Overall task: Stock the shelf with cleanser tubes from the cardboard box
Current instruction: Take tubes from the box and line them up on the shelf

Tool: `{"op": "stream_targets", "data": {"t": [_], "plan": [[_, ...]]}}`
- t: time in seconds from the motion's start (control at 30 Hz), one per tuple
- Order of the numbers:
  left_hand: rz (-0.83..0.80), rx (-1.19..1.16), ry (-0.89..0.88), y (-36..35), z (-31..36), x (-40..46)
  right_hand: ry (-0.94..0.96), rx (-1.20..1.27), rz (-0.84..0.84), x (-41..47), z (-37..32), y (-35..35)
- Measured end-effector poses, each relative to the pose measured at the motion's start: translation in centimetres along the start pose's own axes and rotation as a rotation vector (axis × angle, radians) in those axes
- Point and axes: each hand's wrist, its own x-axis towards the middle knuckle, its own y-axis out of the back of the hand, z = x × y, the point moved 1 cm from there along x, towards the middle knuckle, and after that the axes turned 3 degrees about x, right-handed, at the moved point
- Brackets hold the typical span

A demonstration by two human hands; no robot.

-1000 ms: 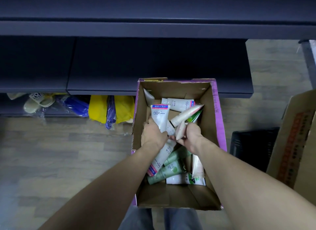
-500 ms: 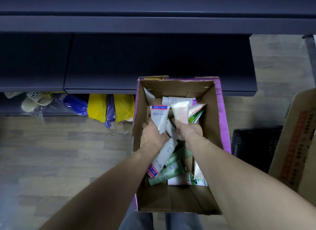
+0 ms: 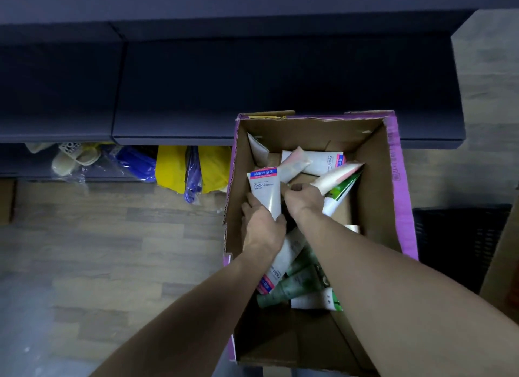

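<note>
Both hands reach down into the cardboard box (image 3: 393,180), which stands on the floor against the front edge of the dark shelf (image 3: 252,96). The left hand (image 3: 262,228) has its grip clenched round the lower end of a white cleanser tube (image 3: 265,190), thumb on its right side and fingers behind. The tube stands nearly upright above the grip, its flat crimped end topmost. Its band is blue with white East Asian characters over a pink strip, and below that reads "Facial" with smaller print too fine to read.

The right hand (image 3: 303,198) sits just right of that grip with fingers curled; what they grasp, if anything, I cannot tell. Beyond it a pink-tipped tube (image 3: 295,164) lies across a second white tube (image 3: 325,163) marked "Facial" along its side. To the right of the grip a white and pink tube (image 3: 335,177) rests over a green-printed one (image 3: 338,194).

Below the left wrist another "Facial" tube (image 3: 280,267) with a pink end slants down, beside green tubes (image 3: 295,288) and a white tube with green marks (image 3: 317,301). The box's purple outer wall carries print I cannot make out.
</note>
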Motion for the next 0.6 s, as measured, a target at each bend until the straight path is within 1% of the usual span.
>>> {"op": "stream_targets", "data": {"t": [0.13,0.17,0.23,0.27,0.3,0.37,0.43,0.6], "plan": [[0.020,-0.002,0.002,-0.3,-0.2,0.3,-0.046,0.107,0.048,1.3,-0.5,-1.5],[0.024,-0.004,-0.005,-0.4,-0.1,0.3,-0.082,0.180,0.035,1.8,-0.6,-1.7],[0.023,-0.008,-0.011,-0.6,0.0,0.5,-0.182,0.357,-0.045,2.2,-1.0,-2.0],[0.020,-0.007,-0.008,-0.7,0.0,0.7,-0.169,0.367,-0.080,2.4,-1.1,-2.1],[0.018,-0.002,-0.005,-0.7,0.0,0.8,-0.125,0.302,-0.076,2.4,-1.1,-2.0],[0.014,0.010,-0.003,-0.8,0.1,0.9,-0.039,0.168,0.019,1.8,-0.9,-1.3],[0.010,0.023,-0.009,-0.6,0.5,0.8,0.006,0.176,0.046,1.1,-0.6,-0.4],[-0.015,0.021,-0.024,0.3,1.6,0.3,0.010,0.085,0.008,0.3,-0.2,2.7]]}}
